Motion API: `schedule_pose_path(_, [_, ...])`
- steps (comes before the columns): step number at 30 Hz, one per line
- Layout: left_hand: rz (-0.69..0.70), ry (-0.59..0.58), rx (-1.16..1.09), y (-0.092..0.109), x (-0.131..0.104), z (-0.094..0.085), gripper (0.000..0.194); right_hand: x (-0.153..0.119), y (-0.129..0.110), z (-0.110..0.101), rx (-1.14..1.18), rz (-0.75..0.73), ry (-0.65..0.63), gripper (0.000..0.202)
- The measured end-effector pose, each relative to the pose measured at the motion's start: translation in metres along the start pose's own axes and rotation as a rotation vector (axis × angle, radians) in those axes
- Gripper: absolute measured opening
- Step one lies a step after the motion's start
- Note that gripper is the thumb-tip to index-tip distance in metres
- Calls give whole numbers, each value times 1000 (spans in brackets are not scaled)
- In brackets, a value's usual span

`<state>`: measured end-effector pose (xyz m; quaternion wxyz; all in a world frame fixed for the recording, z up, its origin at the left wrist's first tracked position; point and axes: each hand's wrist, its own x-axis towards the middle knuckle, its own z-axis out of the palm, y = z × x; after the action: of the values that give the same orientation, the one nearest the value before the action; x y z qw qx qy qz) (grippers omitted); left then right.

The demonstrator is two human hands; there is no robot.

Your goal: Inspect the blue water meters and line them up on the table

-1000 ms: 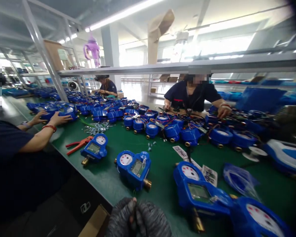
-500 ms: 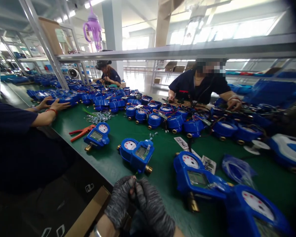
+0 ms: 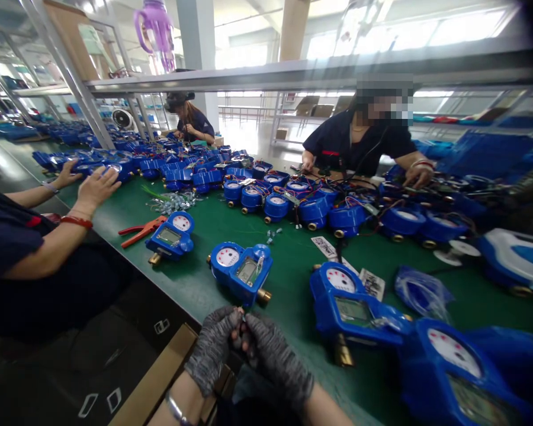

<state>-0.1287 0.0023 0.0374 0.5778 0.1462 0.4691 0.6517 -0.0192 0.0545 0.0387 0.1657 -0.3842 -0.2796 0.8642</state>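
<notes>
My left hand (image 3: 214, 346) and my right hand (image 3: 273, 354), in grey fingerless gloves, meet at the table's front edge. Their fingertips pinch together on a small pale-blue piece (image 3: 243, 318), mostly hidden. Just beyond them lies a blue water meter (image 3: 242, 271) with a round dial, a display and a brass fitting, apart from both hands. A similar water meter (image 3: 171, 235) lies to the left, beside orange-handled pliers (image 3: 144, 231). To the right are another water meter (image 3: 353, 310) and a nearer one (image 3: 459, 367). Small clear-blue pieces (image 3: 270, 235) are scattered behind the middle meter.
A pile of small seal-like pieces (image 3: 173, 203) with green wire lies behind the pliers. Rows of wired meters (image 3: 275, 207) span the green table (image 3: 288, 284). Printed labels (image 3: 373, 284) and a plastic bag (image 3: 421, 293) lie right. A co-worker's hands (image 3: 95, 189) are at left; others sit opposite.
The view has shifted slightly. My hands stay pinched together, with the pale-blue piece now showing between the fingertips. The co-worker at left has lifted a hand off the meters.
</notes>
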Motion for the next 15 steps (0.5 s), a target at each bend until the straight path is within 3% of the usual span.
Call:
schedule_pose_path(2, [21,20,-9,-1,2,-1,38,-7,1,1,-157,-192,89,14])
schedule_pose_path(4, [30,35,-14,-2,4,-2,39,-10,0,3,-228,-260,122,12])
schedule_pose_path(6, [18,29,-5,-2,5,-1,40,-5,-2,3,-249,-225,109,15])
schedule_pose_path(9, [-22,-4,36,0,5,1,38,10,-5,3,-208,-29,29,26])
schedule_pose_path(12, [-29,-20,74,5,4,2,36,17,-5,3,-188,70,-7,27])
schedule_pose_path(13, [-21,-21,83,6,4,2,36,16,-5,3,-198,51,0,28])
schedule_pose_path(15, [-1,-19,98,8,6,2,38,12,-3,2,-353,-154,49,30])
